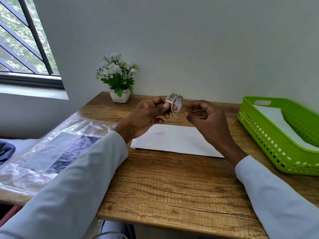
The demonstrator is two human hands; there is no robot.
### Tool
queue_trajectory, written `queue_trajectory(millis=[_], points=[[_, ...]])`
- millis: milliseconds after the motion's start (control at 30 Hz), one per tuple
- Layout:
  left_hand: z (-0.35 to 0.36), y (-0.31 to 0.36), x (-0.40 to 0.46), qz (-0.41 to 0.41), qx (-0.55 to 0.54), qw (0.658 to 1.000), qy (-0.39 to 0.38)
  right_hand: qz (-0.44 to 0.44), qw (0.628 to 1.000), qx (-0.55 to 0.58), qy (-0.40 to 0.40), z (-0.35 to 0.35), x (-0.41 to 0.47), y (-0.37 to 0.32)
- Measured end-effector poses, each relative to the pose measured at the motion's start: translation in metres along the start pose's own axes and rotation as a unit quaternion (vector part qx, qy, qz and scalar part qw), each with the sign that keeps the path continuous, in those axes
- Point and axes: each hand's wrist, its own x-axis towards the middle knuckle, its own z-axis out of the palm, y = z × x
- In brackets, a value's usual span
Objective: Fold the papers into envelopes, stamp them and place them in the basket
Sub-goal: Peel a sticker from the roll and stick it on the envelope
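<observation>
My left hand (148, 114) grips a roll of stamp stickers (174, 102) above the middle of the wooden table (172, 187). Just right of the roll is my right hand (205, 118), its fingers curled and its fingertips close to the loose end that hangs from the roll; whether they pinch it I cannot tell. Below both hands lies a folded white paper envelope (174, 140) flat on the table, a blue signature on its left part. At the right stands a green plastic basket (269, 135) with white folded paper (274, 121) inside it.
A white pot of white flowers (119, 78) stands at the table's back edge against the wall. A clear plastic bag with printed sheets (51, 152) covers the surface to the left. A barred window is at the upper left.
</observation>
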Motion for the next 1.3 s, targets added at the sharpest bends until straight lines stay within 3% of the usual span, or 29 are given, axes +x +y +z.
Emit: queue_trajectory(millis=[233, 433, 500, 633, 733, 833, 933, 1067, 1300], points=[[0.005, -0.002, 0.002, 0.001, -0.099, 0.995, 0.003, 0.029, 0.999, 0.034, -0.021, 0.009, -0.001, -0.001], [0.011, -0.002, 0.002, -0.032, -0.116, 0.993, 0.008, 0.037, 0.993, 0.114, 0.019, 0.013, 0.0, -0.007], [0.011, -0.005, 0.003, -0.043, -0.064, 0.997, 0.02, 0.058, 0.988, 0.143, 0.02, 0.01, 0.001, -0.006], [0.014, -0.01, 0.003, 0.003, 0.158, 0.987, 0.031, 0.111, 0.971, 0.212, 0.001, 0.003, 0.003, -0.005], [0.021, -0.011, 0.003, 0.066, 0.272, 0.96, 0.034, 0.131, 0.958, 0.254, -0.012, -0.001, 0.004, -0.006], [0.024, -0.014, 0.007, 0.148, 0.4, 0.903, 0.054, 0.109, 0.965, 0.236, -0.038, -0.001, 0.004, -0.007], [0.025, -0.015, 0.008, 0.185, 0.434, 0.878, 0.084, 0.073, 0.982, 0.173, -0.031, 0.0, 0.002, -0.009], [0.023, -0.017, 0.007, 0.202, 0.449, 0.868, 0.064, 0.045, 0.995, 0.088, 0.023, 0.003, 0.002, -0.007], [0.025, -0.017, 0.008, 0.195, 0.406, 0.89, 0.071, -0.005, 1.0, 0.003, 0.02, -0.002, 0.004, -0.004]])
